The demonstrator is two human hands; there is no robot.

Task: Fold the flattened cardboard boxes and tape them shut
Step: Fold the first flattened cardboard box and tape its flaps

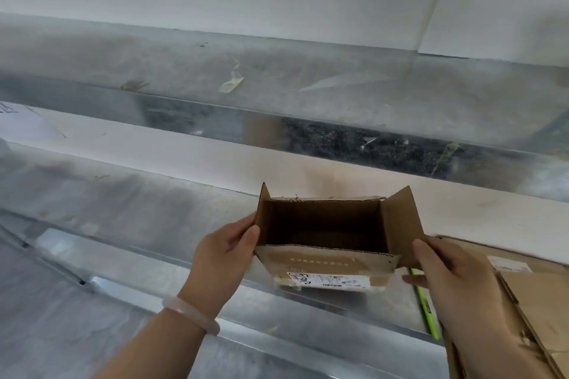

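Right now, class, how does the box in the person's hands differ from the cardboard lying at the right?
The held box stands opened and hollow, with its flaps raised; the flat cardboard lies collapsed. The left hand and right hand grip the held box; neither grips the flat cardboard. Both are brown card bearing a white label.

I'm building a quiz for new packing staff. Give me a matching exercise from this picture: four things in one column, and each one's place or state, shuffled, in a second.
1 box
2 flattened cardboard
3 bracelet
4 green stick

A on the left wrist
B lying flat at lower right
C thin, partly hidden under the right hand
D opened up, gripped by the left hand and the right hand

Pairs: 1-D, 2-B, 3-A, 4-C
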